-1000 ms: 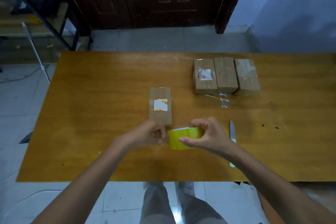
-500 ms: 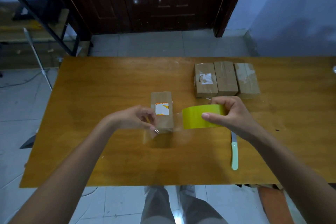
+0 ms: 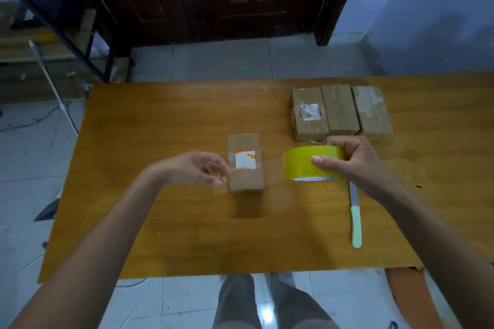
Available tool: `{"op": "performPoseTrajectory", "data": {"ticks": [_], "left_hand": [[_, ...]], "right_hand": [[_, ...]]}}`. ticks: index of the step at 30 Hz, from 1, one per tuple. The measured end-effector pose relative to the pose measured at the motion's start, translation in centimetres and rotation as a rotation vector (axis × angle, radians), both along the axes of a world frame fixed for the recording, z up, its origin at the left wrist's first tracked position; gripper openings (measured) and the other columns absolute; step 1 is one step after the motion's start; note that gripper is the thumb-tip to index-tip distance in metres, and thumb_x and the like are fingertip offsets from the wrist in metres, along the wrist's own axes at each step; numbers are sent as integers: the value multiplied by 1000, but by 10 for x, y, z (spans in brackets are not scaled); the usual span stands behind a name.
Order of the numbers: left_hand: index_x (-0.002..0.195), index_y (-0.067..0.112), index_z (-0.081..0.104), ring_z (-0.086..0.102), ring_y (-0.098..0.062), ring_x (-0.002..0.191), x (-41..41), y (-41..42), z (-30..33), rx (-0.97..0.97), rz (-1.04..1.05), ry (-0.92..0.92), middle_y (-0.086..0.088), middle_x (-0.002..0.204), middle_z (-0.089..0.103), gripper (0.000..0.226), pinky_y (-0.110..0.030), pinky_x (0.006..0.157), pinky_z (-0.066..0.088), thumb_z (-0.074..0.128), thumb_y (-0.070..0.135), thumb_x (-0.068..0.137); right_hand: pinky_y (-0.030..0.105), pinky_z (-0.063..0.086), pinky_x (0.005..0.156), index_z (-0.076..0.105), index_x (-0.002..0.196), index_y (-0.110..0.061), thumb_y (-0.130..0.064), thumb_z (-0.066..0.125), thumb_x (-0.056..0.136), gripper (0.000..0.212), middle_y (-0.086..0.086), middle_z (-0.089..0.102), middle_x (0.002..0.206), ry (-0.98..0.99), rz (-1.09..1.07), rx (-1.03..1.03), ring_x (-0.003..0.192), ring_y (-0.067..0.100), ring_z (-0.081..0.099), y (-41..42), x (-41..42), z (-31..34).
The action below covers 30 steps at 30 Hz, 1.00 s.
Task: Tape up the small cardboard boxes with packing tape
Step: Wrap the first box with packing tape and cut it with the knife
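A small cardboard box [image 3: 245, 147] with a white and orange label lies mid-table. My right hand [image 3: 352, 161] grips a yellow roll of packing tape [image 3: 302, 165] just right of the box. A clear strip of tape [image 3: 270, 168] stretches from the roll leftwards over the box. My left hand [image 3: 192, 168] pinches the strip's free end at the box's left side.
Three taped cardboard boxes [image 3: 339, 109] stand in a row at the back right of the wooden table [image 3: 160, 208]. A knife with a pale green handle [image 3: 355, 222] lies near my right wrist. A dark door and a metal frame stand beyond the table.
Both hands rose from the table's front edge and moved apart, drawing a tape strip out across the box. The roll went right, the free end left.
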<state>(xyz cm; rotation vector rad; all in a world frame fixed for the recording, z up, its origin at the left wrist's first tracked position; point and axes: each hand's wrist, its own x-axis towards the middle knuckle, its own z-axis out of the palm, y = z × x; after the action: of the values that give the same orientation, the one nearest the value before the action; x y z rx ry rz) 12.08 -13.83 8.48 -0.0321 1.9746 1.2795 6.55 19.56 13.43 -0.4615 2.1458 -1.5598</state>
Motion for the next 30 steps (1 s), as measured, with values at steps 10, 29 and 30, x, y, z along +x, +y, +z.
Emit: {"op": "performPoseTrajectory", "data": {"ticks": [10,29,30], "left_hand": [[93,15,65,63,-3,81,-13,-13,4,-86,-55,-93,4,89,69,2,-20,81,47,66,15,91],[79,21,50,58,3,44,-33,3,-85,-205,587,198,1,63,62,37,-38,71,50,72,-9,79],[79,21,50,58,3,44,-32,4,-87,-208,591,202,0,65,61,37,-37,71,50,72,-8,79]], "right_hand": [[14,36,48,58,56,-27,-51,71,64,29,-6,48,53,-50,1,60,50,5,45,2,-15,0],[31,48,96,50,135,1,-61,72,57,102,15,57,133,25,-201,434,117,22,57,-14,-35,-80],[29,47,94,49,136,1,-61,72,59,101,15,57,134,20,-191,445,119,23,56,-15,-35,-81]]}}
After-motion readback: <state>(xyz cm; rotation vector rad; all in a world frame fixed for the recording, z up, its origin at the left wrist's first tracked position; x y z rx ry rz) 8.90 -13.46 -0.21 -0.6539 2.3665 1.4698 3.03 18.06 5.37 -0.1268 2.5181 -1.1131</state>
